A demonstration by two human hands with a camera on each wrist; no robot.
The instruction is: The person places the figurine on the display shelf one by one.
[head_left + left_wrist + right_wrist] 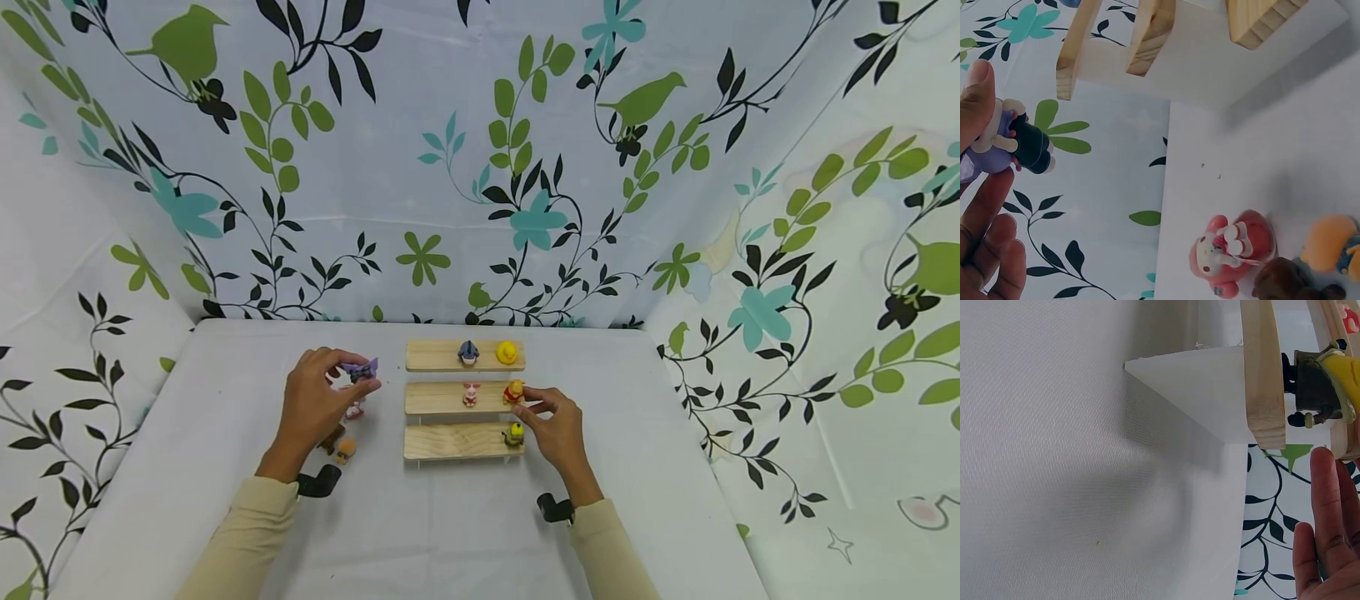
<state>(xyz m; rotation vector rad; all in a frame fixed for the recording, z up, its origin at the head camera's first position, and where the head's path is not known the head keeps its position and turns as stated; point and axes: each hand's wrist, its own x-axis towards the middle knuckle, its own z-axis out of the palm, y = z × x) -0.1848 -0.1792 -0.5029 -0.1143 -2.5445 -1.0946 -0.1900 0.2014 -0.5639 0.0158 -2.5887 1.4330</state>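
Note:
My left hand (303, 400) pinches a purple and dark figurine (360, 369) between thumb and fingers, above the table left of the shelves. In the left wrist view that figurine (1013, 137) lies sideways against the thumb and a fingertip. My right hand (557, 423) is at the right end of the middle wooden shelf (427, 399), its fingertips at a yellow bear figurine in red (513, 392). Straight fingers (1325, 494) show in the right wrist view; the contact with the bear is out of that view.
The back shelf (431, 356) carries a blue figurine (468, 352) and a yellow duck (506, 352). A pink figurine (470, 395) stands mid-shelf. A yellow-green figurine (513, 433) is on the front shelf (450, 442). Pink (1232, 247), brown (1291, 281) and orange-topped (1332, 244) figurines lie on the table.

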